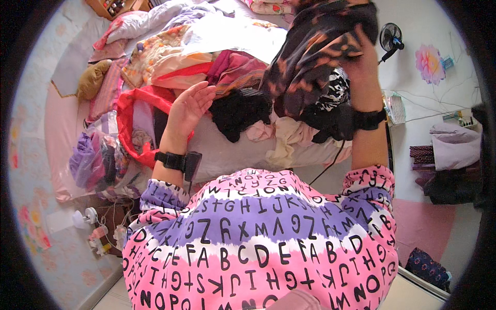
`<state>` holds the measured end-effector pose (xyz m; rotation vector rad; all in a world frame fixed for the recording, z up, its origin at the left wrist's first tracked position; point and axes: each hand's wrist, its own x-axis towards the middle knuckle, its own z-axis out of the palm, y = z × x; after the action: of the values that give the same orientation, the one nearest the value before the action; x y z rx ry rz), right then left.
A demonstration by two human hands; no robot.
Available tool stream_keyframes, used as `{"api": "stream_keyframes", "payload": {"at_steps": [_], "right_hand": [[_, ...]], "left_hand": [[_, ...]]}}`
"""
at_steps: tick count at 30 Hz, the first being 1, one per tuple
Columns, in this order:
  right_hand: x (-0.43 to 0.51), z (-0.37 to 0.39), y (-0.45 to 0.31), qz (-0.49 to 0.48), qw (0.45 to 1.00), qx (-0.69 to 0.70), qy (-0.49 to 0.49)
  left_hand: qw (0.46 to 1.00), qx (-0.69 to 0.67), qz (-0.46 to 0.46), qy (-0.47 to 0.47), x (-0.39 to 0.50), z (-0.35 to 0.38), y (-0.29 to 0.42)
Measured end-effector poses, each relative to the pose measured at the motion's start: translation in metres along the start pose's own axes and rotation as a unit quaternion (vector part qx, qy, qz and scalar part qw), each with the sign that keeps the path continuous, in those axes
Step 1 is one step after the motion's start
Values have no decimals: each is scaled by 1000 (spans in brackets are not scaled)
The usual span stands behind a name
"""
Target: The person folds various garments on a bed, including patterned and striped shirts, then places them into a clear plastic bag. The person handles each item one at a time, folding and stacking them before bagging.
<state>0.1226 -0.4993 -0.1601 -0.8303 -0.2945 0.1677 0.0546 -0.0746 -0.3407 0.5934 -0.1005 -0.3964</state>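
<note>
A dark garment with an orange-brown mottled pattern (306, 58) hangs lifted and partly blurred at the upper right. My right hand (360, 62) is on it, its fingers partly hidden by the folds; the hand appears to grip the cloth. My left hand (192, 104) is raised with the palm up and fingers spread, holding nothing. Near the left hand lie a red fabric bag with loop handles (124, 112) and a fluffy black cloth (240, 114). Below the lifted garment is black-and-white printed clothing (335, 91).
A bed (228, 151) carries heaped clothes and bedding, including a striped maroon cloth (240, 71) and a floral blanket (155, 54). A plastic bag of clothes (91, 159) sits at left. A fan (391, 37) stands at right. A dark cord (329, 161) hangs beside the bed.
</note>
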Motion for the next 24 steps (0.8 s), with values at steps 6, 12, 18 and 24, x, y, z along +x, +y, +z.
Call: {"api": "stream_keyframes", "payload": {"at_steps": [6,12,18,24], "right_hand": [[-15,-58,-74,-157,987,-3,29],[-105,-194,-83,-263,904,-307,137],[-204,-214,-64,-231,892,-37,388],[-157,-138,-52,-201,773,-390,459]], "left_hand": [[999,-9,-6,40,-4,-19,-5],[997,-27,-9,77,-4,-31,-7],[995,-22,-17,95,-10,-52,-16],[993,-34,-53,104,-6,-68,-35]]}}
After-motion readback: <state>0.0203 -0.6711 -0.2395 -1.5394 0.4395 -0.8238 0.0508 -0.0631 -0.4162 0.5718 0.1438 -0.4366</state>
